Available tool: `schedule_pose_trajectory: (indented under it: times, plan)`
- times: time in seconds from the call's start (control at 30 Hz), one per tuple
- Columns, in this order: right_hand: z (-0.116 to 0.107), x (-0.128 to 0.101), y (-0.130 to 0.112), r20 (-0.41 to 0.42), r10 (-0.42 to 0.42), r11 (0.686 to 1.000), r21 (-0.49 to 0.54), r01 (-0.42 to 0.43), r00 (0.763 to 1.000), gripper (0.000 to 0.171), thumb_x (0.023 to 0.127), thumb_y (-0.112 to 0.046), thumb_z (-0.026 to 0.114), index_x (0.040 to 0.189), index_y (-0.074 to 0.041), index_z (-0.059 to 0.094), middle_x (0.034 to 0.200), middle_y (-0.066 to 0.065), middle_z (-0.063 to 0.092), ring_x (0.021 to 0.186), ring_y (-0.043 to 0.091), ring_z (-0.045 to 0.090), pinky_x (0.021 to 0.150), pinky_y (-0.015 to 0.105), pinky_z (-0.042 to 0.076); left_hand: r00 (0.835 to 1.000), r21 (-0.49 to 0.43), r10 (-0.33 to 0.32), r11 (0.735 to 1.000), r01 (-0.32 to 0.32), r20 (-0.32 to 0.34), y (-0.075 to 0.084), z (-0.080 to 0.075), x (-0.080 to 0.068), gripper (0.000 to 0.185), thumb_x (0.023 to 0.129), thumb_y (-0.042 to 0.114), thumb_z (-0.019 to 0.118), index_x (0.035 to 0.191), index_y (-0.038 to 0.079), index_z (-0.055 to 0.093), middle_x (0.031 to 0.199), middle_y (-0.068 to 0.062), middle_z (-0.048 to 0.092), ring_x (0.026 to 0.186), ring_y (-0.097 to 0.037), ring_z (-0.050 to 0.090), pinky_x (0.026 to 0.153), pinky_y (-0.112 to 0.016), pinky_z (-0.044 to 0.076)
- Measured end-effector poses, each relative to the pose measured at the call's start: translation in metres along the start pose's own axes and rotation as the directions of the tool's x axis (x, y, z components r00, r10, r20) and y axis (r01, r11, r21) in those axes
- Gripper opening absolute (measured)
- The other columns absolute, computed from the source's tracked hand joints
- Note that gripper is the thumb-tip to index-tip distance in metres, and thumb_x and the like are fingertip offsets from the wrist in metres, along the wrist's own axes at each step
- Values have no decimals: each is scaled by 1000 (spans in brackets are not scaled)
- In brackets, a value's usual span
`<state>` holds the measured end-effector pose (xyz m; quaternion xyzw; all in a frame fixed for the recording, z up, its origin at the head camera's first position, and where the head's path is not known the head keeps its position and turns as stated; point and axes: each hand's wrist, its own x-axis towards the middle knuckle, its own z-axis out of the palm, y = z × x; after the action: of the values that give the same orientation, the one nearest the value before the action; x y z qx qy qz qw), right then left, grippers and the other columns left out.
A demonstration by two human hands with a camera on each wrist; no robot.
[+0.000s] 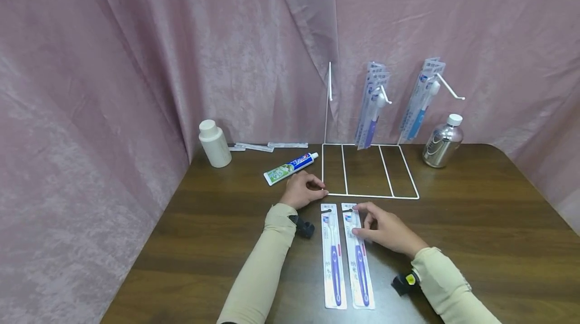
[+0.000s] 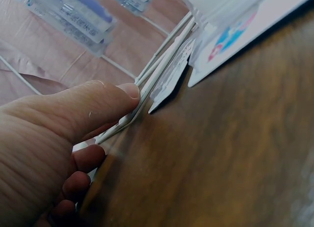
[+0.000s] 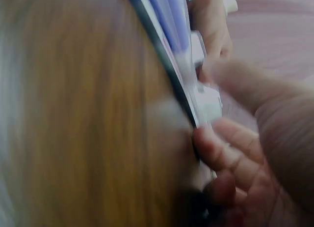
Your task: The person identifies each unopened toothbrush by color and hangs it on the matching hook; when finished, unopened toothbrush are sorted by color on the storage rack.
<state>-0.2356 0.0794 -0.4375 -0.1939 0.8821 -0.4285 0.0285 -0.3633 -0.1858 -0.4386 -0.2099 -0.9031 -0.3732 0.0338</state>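
My left hand [image 1: 302, 190] pinches the front left corner of a white wire display rack [image 1: 371, 196]; in the left wrist view the thumb [image 2: 110, 101] lies on the wire. Two packaged toothbrushes with purple handles lie side by side in front of the rack. At the upper end of the right packaged toothbrush [image 1: 360, 268], my right hand [image 1: 385, 228] touches the card's edge, thumb and index finger apart. The left packaged toothbrush [image 1: 334, 268] lies between the hands, untouched. The right wrist view is blurred.
Purple packaged toothbrushes [image 1: 371, 107] hang on the rack's middle hook, blue ones [image 1: 421, 102] on the right hook. The left hook [image 1: 330, 82] is bare. A toothpaste tube [image 1: 290, 169], a white bottle [image 1: 215, 145], clear strips [image 1: 287, 145] and a silver bottle [image 1: 443, 143] surround it.
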Motion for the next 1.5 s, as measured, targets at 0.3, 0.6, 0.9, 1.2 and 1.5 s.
schedule_pose_trajectory:
  times: [0.3, 0.6, 0.9, 1.2, 1.5]
  plan:
    - [8, -2, -7, -70, 12, 991, -136, -22, 997, 41, 97, -30, 78, 132, -12, 67, 78, -7, 53, 64, 7, 47, 58, 29, 39, 1000, -6, 23, 1000, -23, 1, -5, 4, 4, 19, 83, 34, 91, 94, 22, 81, 102, 7, 69, 99, -12, 59, 98, -35, 42]
    - [11, 2, -11, -175, 87, 996, -7, -90, 981, 34, 91, -24, 83, 122, -12, 75, 81, -5, 64, 71, 13, 56, 65, 30, 44, 1000, -10, -10, 1000, 10, -1, -6, 1, 1, 18, 83, 34, 91, 93, 23, 81, 101, 7, 66, 100, -14, 57, 99, -38, 41]
    - [-25, 1, -38, -271, 24, 999, -22, -31, 962, 40, 91, -17, 84, 130, -13, 75, 84, -1, 71, 74, 15, 63, 62, 31, 50, 1000, -2, 16, 1000, -16, -18, -7, 1, 3, 18, 81, 32, 91, 92, 21, 81, 100, 5, 68, 99, -14, 60, 97, -35, 43]
    - [-70, 1, -82, -601, -328, 933, -328, 150, 728, 46, 90, -10, 84, 133, -22, 75, 100, 0, 75, 60, 7, 46, 54, 18, 38, 1000, 11, 19, 1000, -19, -6, -7, 4, 3, 18, 82, 34, 91, 92, 23, 81, 100, 7, 67, 98, -12, 59, 96, -35, 43]
    - [-94, 28, -106, -862, -262, 964, -213, 160, 433, 42, 91, -4, 82, 129, -20, 76, 107, 13, 78, 59, -2, 38, 57, 11, 31, 1000, 17, 26, 1000, -25, -16, -8, 4, 3, 18, 81, 34, 92, 91, 23, 81, 101, 7, 68, 98, -12, 60, 96, -34, 43]
